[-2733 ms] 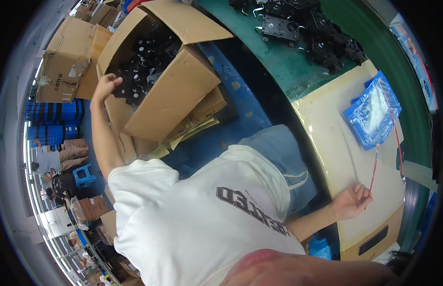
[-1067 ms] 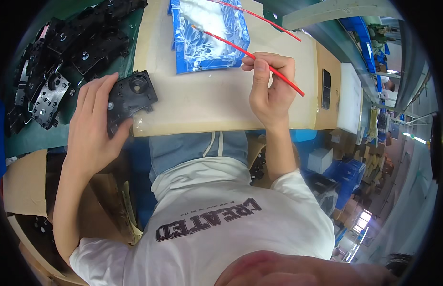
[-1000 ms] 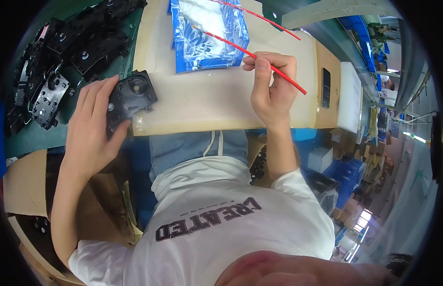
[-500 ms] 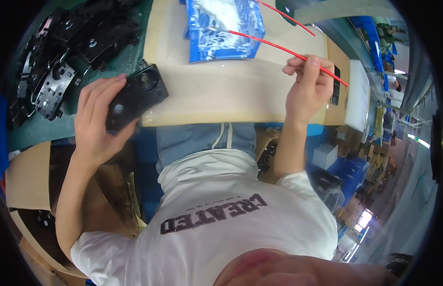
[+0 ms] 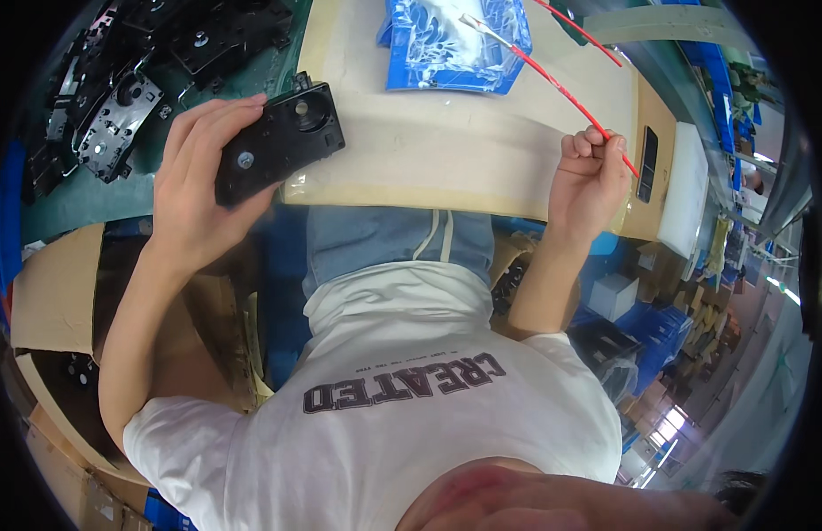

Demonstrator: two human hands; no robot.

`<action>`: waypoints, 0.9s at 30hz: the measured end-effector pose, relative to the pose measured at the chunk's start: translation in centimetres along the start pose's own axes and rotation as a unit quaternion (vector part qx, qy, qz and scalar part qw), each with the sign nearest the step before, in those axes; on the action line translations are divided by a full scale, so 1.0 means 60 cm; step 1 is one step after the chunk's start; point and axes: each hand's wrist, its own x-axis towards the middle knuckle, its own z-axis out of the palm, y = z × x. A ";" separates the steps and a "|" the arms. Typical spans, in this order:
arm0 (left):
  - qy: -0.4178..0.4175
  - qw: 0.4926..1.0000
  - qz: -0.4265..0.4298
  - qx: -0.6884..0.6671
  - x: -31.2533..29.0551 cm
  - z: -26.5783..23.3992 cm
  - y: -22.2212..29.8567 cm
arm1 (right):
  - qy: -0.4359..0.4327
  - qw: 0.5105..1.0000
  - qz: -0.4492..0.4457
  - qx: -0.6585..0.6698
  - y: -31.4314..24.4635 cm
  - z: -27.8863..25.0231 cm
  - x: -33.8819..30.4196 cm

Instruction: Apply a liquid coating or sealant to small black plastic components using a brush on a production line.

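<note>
My left hand (image 5: 194, 173) has the black part (image 5: 278, 146), fingers curled over its far-left side and thumb along its near edge, parted only by the part's own breadth. I hold it tilted over the near-left corner of the pale board (image 5: 411, 168) on the surface (image 5: 84, 203); whether it touches the board I can't tell. Its long axis slants from my palm, near left, out to the far right, with the round recess at the outer end.

My right hand (image 5: 592, 181), near the board's right edge, has its fingers closed in a pinch on the red brush (image 5: 566, 93), close to the handle's end. The handle slants the other way, far left, to the bristles over the white paste (image 5: 455, 44) in the blue packet (image 5: 402, 77) by the far edge. I can't tell if the bristles touch the paste.

So the part lies well to the left of my right fingers, and nearer to me than the bristles, also to their left. Beyond my left hand, the heap of black parts (image 5: 119, 124) covers the surface's far-left corner.
</note>
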 end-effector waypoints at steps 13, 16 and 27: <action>-0.003 1.000 -0.012 -0.011 -0.006 0.002 -0.005 | -0.186 0.982 -0.005 -0.026 0.017 0.033 -0.069; -0.001 1.000 0.010 -0.013 -0.010 0.001 -0.010 | -0.214 0.976 -0.021 -0.043 0.012 0.040 -0.073; -0.020 0.998 0.055 0.026 -0.020 0.004 -0.019 | -0.286 0.947 -0.086 -0.115 0.005 0.062 -0.089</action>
